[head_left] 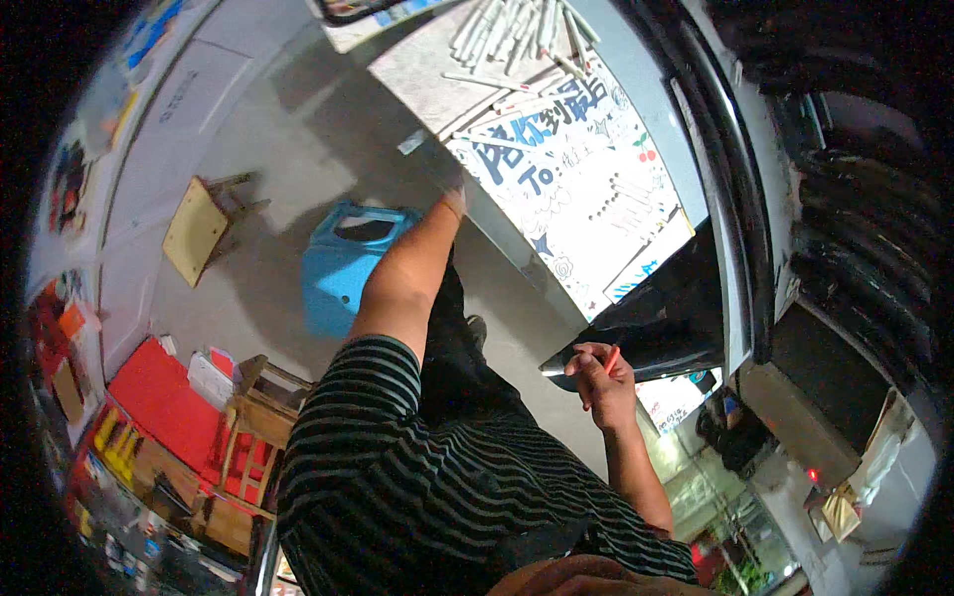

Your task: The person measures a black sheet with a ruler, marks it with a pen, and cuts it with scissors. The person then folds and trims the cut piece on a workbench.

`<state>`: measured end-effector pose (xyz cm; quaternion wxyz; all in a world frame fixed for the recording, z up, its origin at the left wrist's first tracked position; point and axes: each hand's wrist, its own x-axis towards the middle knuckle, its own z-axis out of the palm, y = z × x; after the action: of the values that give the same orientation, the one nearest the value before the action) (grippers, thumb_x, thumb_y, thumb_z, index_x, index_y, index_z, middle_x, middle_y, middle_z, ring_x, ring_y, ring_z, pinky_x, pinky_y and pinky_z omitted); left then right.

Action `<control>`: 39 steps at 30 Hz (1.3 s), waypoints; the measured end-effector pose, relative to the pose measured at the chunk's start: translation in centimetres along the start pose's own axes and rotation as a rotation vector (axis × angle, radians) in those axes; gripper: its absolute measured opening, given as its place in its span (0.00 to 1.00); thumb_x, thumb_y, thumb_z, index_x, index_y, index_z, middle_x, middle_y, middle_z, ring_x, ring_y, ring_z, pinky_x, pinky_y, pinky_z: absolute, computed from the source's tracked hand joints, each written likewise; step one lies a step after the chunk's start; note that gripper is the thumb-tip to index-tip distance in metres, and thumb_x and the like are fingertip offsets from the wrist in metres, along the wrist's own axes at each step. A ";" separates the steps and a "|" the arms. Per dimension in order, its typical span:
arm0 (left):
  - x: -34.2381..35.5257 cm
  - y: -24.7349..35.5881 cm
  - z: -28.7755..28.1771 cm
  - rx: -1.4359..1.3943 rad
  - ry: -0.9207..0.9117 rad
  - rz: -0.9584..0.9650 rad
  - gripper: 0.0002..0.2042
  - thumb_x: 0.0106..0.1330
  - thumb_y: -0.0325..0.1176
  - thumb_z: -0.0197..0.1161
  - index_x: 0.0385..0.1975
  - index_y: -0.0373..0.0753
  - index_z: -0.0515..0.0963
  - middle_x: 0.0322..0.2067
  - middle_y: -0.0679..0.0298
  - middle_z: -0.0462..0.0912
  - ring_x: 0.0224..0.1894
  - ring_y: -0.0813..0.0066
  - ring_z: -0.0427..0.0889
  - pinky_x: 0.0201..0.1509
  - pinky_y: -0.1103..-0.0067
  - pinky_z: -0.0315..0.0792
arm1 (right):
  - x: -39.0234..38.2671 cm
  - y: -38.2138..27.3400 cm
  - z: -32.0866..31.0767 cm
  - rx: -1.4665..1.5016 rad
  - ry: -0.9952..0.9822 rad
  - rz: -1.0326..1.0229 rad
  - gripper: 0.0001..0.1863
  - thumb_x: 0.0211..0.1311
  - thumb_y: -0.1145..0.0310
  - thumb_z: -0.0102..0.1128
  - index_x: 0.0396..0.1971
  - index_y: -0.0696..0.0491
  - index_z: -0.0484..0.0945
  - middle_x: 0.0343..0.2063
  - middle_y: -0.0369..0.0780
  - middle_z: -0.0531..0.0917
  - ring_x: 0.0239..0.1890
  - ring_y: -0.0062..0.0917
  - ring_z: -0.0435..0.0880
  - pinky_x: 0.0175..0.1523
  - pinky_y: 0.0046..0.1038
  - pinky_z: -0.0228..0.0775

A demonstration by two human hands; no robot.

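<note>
One red pen, one hand-lettered poster, a heap of white pens too tangled to count.
The right hand has its fingers pinched round the red pen; the left hand is by the bench, its fingers too hidden to tell. Ahead of the right fingers lies the poster, with bold blue handwriting; white pens heap beyond. Left of both hands: one blue stool, one wooden stool.
</note>
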<state>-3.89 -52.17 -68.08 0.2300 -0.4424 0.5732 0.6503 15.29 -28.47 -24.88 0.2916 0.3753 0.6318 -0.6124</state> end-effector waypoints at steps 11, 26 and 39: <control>5.0 -0.2 1.4 -0.409 -0.128 -0.173 0.12 0.75 0.41 0.59 0.50 0.42 0.80 0.45 0.66 0.87 0.46 0.71 0.84 0.48 0.73 0.79 | 2.5 0.0 -1.2 0.130 0.099 0.215 0.13 0.78 0.65 0.58 0.52 0.59 0.78 0.31 0.38 0.87 0.15 0.12 0.71 0.19 0.16 0.63; -16.5 -3.0 -7.1 0.675 -0.529 -0.282 0.16 0.75 0.47 0.61 0.54 0.45 0.80 0.48 0.68 0.87 0.44 0.77 0.86 0.47 0.78 0.80 | 2.6 3.2 -15.2 -0.211 0.213 -0.213 0.14 0.68 0.63 0.66 0.46 0.57 0.81 0.30 0.43 0.86 0.26 0.29 0.83 0.34 0.33 0.74; -37.0 -12.7 8.3 0.805 -0.337 0.282 0.25 0.69 0.46 0.73 0.51 0.29 0.80 0.43 0.60 0.87 0.44 0.73 0.83 0.52 0.74 0.75 | 6.7 9.7 -42.0 -0.717 0.626 -0.590 0.21 0.61 0.65 0.64 0.54 0.52 0.79 0.47 0.53 0.84 0.50 0.52 0.84 0.54 0.50 0.78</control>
<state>22.33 -33.55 -44.36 0.3830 -0.1235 0.7894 0.4637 23.46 13.68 -32.43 0.0157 0.2239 0.9352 -0.2740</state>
